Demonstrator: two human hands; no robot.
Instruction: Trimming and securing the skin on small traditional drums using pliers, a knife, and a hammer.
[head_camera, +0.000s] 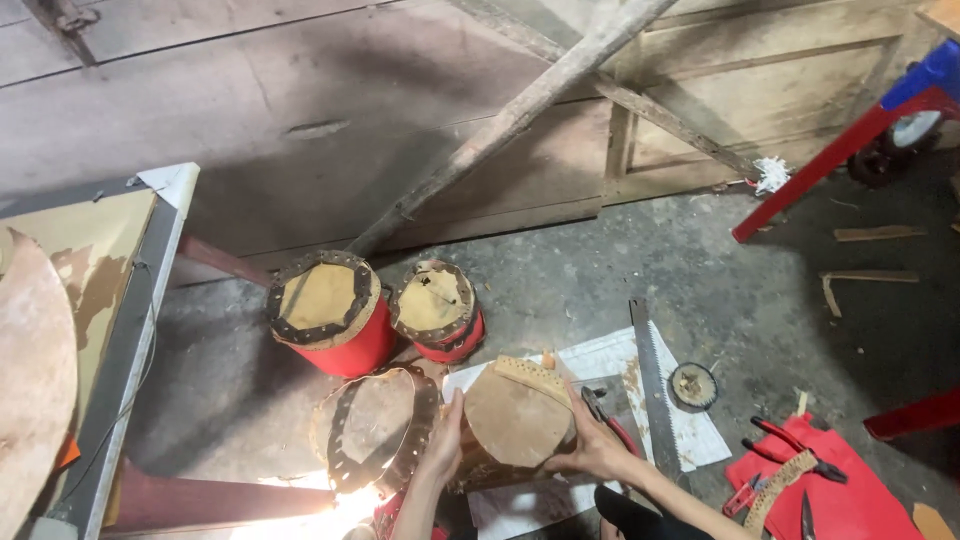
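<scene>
A small drum (515, 415) with a tan hide head and a strip of punched leather along its top edge sits low in the middle of the head view. My left hand (443, 447) presses flat on its left side and my right hand (592, 450) cups its right side, so both hold it. A bare drum with a studded rim (372, 428) leans just left of it. Pliers with red handles (606, 416) lie beside my right hand.
Two red drums (330, 310) (437, 308) stand behind on the concrete floor. A hand saw (650, 380) and a round disc (692, 385) lie on white paper (695, 430). Red cloth with tools (840, 495) is at the right. A table edge (130, 330) and wooden poles (520, 110) border the spot.
</scene>
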